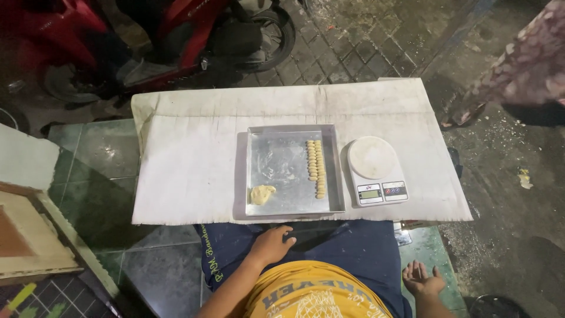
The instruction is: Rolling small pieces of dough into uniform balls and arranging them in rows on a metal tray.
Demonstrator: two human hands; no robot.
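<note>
A square metal tray (329,203) lies on a low table covered with white paper (188,159). In the tray, two close rows of small pale dough pieces (316,168) run along its right side, and a lump of yellow dough (261,194) sits at the near left corner. My left hand (272,244) rests on my thigh just below the table's near edge, fingers curled, holding nothing. My right hand (421,278) hangs beside my right leg, palm up and fingers spread, empty.
A white digital kitchen scale (375,169) stands right of the tray. A red motorbike (176,35) is parked beyond the table on paving. Another person's patterned sleeve (524,65) shows at the upper right. A wooden frame (29,235) lies on the tiled floor to the left.
</note>
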